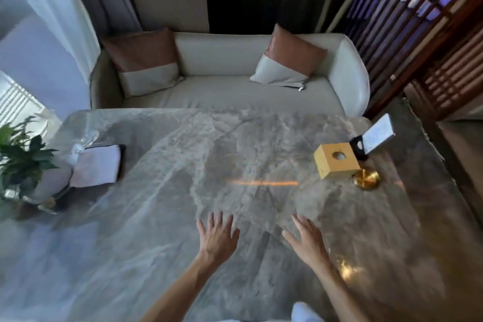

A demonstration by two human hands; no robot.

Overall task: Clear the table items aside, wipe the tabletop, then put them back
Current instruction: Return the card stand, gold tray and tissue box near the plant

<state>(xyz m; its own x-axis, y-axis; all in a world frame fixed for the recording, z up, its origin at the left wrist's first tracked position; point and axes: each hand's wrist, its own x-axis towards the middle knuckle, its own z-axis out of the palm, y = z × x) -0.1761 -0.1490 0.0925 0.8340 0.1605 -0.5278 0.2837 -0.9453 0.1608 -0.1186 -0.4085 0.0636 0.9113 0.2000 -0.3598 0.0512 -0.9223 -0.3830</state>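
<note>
A grey marble tabletop point(162, 217) fills the lower view. My left hand point(218, 236) and my right hand point(308, 240) hover over its near middle, fingers spread, holding nothing. Far right stand a yellow box point(335, 165) with a round hole on top, a gold round disc point(366, 178) beside it, and a tilted card in a black stand point(376, 136). At the left edge lie a white folded cloth on a dark tray point(98, 166), a clear glass item point(87, 141), and a potted green plant point(21, 157).
A white sofa point(224, 91) with two brown-and-white cushions runs along the table's far side. A dark wooden lattice screen point(428, 34) stands at the right. Curtains and a bright window are on the left. A white object point(304, 311) shows at the bottom edge.
</note>
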